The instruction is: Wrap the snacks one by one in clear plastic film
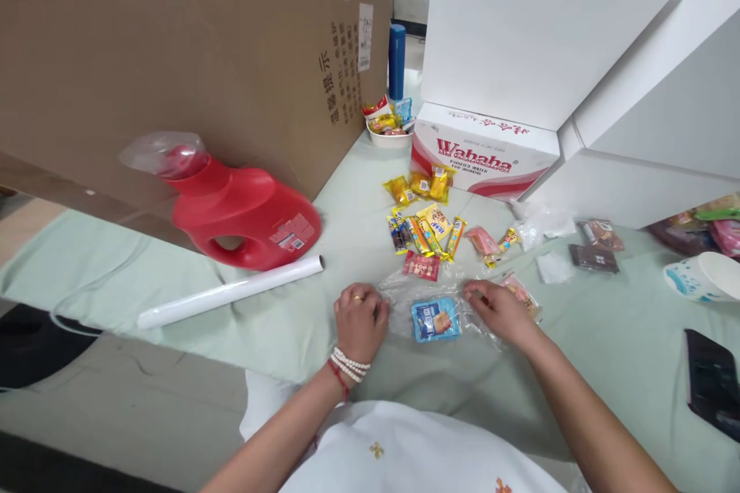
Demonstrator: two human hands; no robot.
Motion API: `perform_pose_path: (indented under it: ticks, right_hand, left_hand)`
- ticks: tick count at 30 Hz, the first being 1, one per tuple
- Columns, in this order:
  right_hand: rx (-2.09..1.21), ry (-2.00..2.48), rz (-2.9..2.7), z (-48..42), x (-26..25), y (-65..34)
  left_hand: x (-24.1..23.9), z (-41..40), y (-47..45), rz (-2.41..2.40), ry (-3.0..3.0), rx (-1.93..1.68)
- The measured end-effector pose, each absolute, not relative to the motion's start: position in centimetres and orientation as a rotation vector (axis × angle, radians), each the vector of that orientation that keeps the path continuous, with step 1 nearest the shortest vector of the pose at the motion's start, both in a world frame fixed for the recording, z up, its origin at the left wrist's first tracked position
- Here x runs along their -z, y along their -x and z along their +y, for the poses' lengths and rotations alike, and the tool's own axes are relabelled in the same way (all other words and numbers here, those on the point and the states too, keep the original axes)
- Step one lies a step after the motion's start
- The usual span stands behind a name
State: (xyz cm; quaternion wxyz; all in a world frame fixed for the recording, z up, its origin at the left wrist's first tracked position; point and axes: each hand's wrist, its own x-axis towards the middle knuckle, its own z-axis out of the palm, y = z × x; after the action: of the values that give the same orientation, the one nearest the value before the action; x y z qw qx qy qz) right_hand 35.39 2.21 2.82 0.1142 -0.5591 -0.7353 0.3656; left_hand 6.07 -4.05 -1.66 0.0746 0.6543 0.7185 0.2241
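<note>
A sheet-like clear plastic bag lies on the table between my hands. My left hand has its fingers curled at the bag's left edge. On the right, my right hand pinches the bag's other edge between thumb and fingers. A blue snack packet lies flat, within or under the film; which one I cannot tell. Just beyond the bag is a red packet. Beside my right hand lies a pink packet, partly covered by it.
Farther back are several stick packets and yellow packets, before a Wahaba-style printed water carton. Left stand a red detergent bottle, a white roll and a big cardboard box. A paper cup and phone are right.
</note>
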Motion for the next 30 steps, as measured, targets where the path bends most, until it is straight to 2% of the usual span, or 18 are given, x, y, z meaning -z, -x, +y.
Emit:
perform_pose_path:
  ticks: [3, 6, 15, 21, 27, 30]
  right_hand:
    - [-0.662, 1.649, -2.297, 3.5, -3.5, -34.8]
    - [-0.476, 1.517, -2.366, 5.1, -3.3, -33.2]
    - [-0.519, 1.645, -2.52, 7.3, -2.2, -28.7]
    - [-0.561, 1.422, -2.491, 5.5, -3.5, -29.6]
    - [-0.488, 1.297, -2.457, 4.5, -4.0, -29.4]
    - [-0.523, 1.306, -2.485, 4.4, -4.7, -29.2]
  left_hand:
    - [1.8, -3.4, -6.2, 2.201, -1.922, -0.674]
    - [2.3, -3.1, -6.2, 2.16, -1.916, -0.753]
    - [2.9, -2.3, -6.7, 1.997, -1.852, -0.693]
    - [2.3, -1.3, -6.1, 1.932, -1.802, -0.665]
    - [2.1, -2.2, -5.4, 1.684, -1.772, -0.828]
    - [1.9, -2.0, -5.8, 1.751, -1.755, -0.729]
